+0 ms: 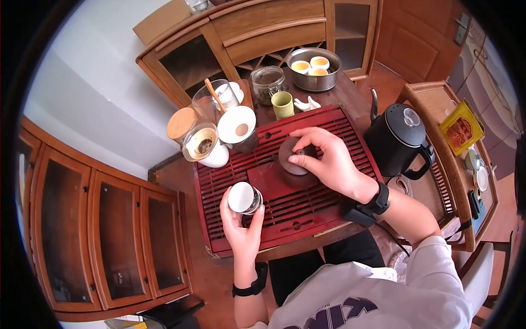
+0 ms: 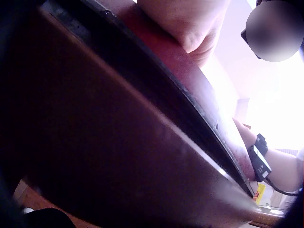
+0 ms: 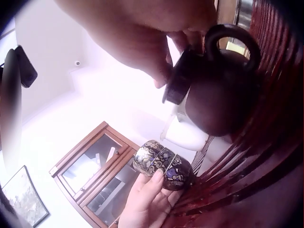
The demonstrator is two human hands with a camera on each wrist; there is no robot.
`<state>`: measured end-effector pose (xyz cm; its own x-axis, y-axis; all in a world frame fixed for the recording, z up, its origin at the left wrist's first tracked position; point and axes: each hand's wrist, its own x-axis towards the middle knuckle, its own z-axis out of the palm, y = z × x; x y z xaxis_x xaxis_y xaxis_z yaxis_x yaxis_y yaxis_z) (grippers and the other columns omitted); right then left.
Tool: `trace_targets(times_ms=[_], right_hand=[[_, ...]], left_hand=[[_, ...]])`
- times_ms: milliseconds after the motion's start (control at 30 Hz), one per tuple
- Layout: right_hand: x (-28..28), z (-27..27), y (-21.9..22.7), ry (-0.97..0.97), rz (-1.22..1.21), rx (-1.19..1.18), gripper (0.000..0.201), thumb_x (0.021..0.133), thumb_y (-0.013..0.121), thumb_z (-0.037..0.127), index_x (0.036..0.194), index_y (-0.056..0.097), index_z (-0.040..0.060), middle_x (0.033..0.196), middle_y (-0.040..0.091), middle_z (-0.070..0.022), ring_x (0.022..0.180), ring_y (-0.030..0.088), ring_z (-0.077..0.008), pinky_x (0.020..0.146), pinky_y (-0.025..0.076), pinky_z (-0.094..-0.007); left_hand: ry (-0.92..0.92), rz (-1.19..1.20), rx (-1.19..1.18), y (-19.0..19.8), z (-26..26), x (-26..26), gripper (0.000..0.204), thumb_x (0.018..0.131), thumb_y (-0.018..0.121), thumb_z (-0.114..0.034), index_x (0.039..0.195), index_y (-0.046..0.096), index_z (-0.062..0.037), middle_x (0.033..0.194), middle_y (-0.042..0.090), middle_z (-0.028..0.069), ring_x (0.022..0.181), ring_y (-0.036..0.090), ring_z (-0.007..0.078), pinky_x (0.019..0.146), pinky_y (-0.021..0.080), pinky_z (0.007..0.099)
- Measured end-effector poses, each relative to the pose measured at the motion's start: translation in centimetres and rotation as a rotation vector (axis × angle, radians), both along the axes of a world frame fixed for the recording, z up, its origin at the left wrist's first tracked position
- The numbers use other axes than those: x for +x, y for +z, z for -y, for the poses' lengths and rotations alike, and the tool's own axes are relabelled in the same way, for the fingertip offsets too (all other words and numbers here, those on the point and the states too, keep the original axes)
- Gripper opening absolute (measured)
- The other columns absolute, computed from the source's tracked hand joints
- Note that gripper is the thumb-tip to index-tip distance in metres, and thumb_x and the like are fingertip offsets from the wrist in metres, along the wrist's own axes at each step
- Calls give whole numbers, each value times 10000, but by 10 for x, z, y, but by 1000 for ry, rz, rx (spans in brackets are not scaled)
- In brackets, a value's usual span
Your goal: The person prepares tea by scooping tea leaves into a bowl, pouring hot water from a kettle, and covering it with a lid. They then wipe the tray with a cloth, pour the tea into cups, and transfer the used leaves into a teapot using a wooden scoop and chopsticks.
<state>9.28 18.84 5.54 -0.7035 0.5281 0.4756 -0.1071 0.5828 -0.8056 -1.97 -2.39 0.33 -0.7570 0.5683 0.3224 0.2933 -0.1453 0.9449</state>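
My left hand (image 1: 239, 233) grips patterned cups (image 1: 245, 198), white inside, over the front left of the red slatted tea tray (image 1: 263, 180). In the right wrist view they look like two stacked cups (image 3: 162, 165) with dark and gold swirls, the thumb on their side. On the tray stands a dark brown clay teapot (image 3: 216, 102) with a loop handle. My right hand (image 1: 331, 163) pinches the knob of its lid (image 1: 289, 156). Seen from the right wrist, the lid (image 3: 178, 84) is tilted up at the pot's mouth.
A black kettle (image 1: 395, 137) stands right of the tray. Behind it are a green cup (image 1: 282, 105), a glass jar (image 1: 268, 82) and a metal bowl (image 1: 312, 82) with white cups. A strainer (image 1: 236, 123) and glass pitcher (image 1: 200, 143) stand at the tray's back left.
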Motion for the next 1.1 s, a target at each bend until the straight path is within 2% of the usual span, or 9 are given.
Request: trace_targets(times_ms=[33,100,200,233,333,433,667,900,1100], right_hand=[[1,0,2,-15,-39,-55,229,784,799,124,935,659,24,1135,668,-150,1022,649,-283,893,503,-361],[-4,-4,-11,133,-255,-444,134,896,722,91,969,640,14,1098,674,-70,990,616,-119,858,493,-278],[7,-12,-2,118,-291,-667,120,965,655,114,1027,612,21,999,670,-11,897,593,-47,784,475,-202],[9,-16,0,73,-261,-693,146,994,618,163,1043,615,25,981,664,5,892,594,-40,762,474,-197],[17,-21,7,58,-352,-1077,248,1057,447,146,1214,545,-19,1207,628,-111,1133,627,-232,1028,515,-391],[24,-22,14,61,-427,-1287,211,1055,467,168,1132,570,1,1096,651,-83,1007,649,-171,960,543,-358],[30,-25,4,49,-442,-1490,367,1080,326,220,1212,527,-58,1175,611,-182,1091,626,-283,1003,535,-419],[42,-29,14,41,-370,-1550,421,1065,371,318,1221,523,-42,1170,615,-191,1084,628,-308,988,542,-423],[44,-35,13,64,-154,-1319,373,1050,438,345,1197,534,17,1133,637,-151,1041,658,-284,949,555,-422]], left_hand=[[-6,0,5,0,0,0,721,823,723,63,1440,359,-13,1354,502,132,1230,542,225,1055,446,365],[-6,3,3,0,-1,0,721,823,725,59,1440,360,-15,1353,503,132,1230,541,225,1057,444,365],[-2,6,-4,-1,0,0,723,823,729,53,1441,360,-18,1352,505,132,1231,542,225,1059,442,366],[2,5,-7,-1,0,0,725,823,730,52,1441,360,-20,1351,506,132,1230,543,225,1060,442,366],[10,11,-8,-1,1,0,724,820,731,53,1441,367,-22,1349,511,130,1227,547,226,1056,445,363],[15,11,-12,0,0,1,724,817,730,57,1442,372,-22,1344,515,130,1224,549,227,1051,452,364],[21,5,-18,-1,1,0,735,808,727,72,1443,367,-20,1352,505,132,1235,541,233,1054,455,367],[34,31,-28,-3,1,1,755,797,728,79,1449,361,-22,1385,472,135,1264,517,240,1074,443,378],[50,15,-52,-3,3,2,778,786,728,89,1456,346,-15,1370,478,128,1251,521,236,1063,442,369]])
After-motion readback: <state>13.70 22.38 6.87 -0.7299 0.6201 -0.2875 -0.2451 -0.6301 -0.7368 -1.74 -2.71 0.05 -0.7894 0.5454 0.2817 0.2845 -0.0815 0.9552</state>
